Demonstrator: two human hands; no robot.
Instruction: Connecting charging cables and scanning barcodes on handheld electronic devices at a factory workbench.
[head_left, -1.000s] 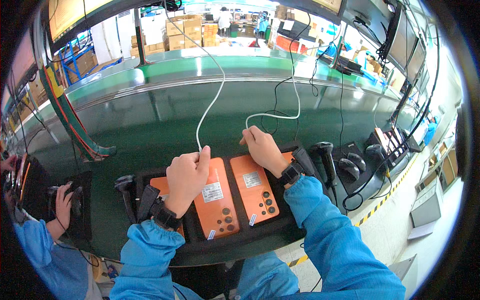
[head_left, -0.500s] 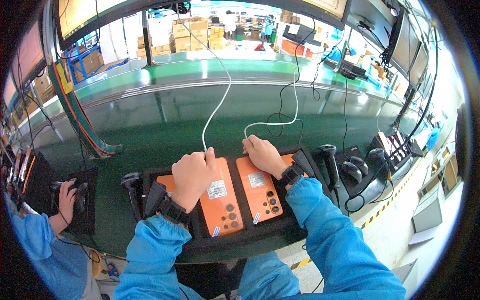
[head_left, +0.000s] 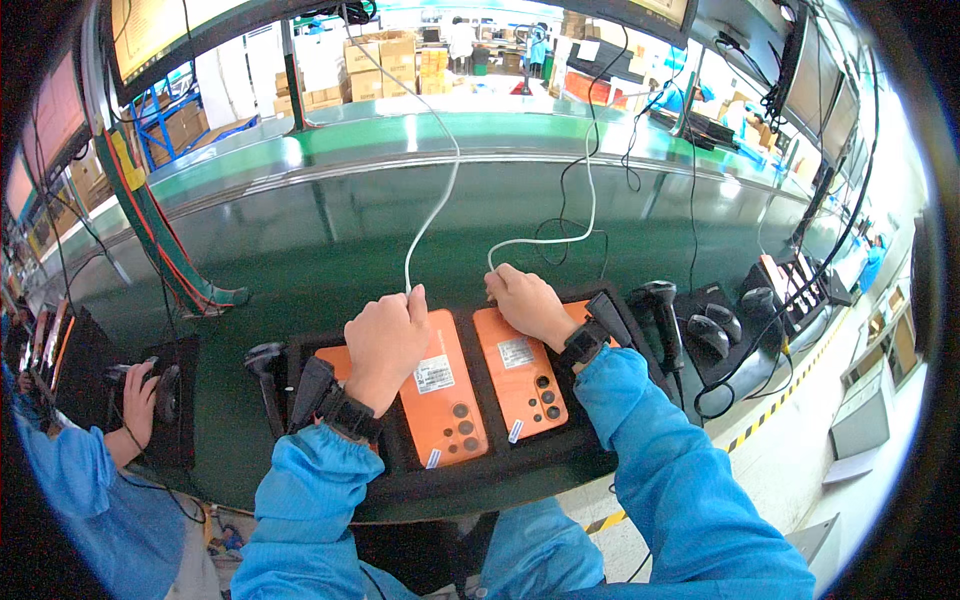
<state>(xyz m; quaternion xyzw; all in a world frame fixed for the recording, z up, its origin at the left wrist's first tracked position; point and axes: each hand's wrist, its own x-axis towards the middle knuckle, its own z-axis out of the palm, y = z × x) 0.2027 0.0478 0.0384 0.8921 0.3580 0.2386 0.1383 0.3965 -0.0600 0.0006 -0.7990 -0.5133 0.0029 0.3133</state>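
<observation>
Where the left white cable (head_left: 456,170) and the right white cable (head_left: 540,241) come down, they end near the far edges of two orange smartphones, the left phone (head_left: 432,408) and the right phone (head_left: 522,385), lying back up in a black tray (head_left: 510,463) before the person. On both phones the camera lenses face the person and the opposite end points toward the cables; each long axis runs away from the person, its near end slanting rightward, more so on the right phone. Judging by their state, both phones are labelled and the cables are at their ends; the fingers hide whether either plug is seated, so what remains there cannot be told. The left hand (head_left: 388,340) closes in a narrow pinch on the left cable's end; the right hand (head_left: 533,308) pinches the other cable's end. Outside the tray, a left barcode scanner (head_left: 265,375) and a right barcode scanner (head_left: 660,320) rest on the green bench (head_left: 300,250). Farther left, a co-worker's hand (head_left: 138,400) lies beside a black mouse (head_left: 170,395).
</observation>
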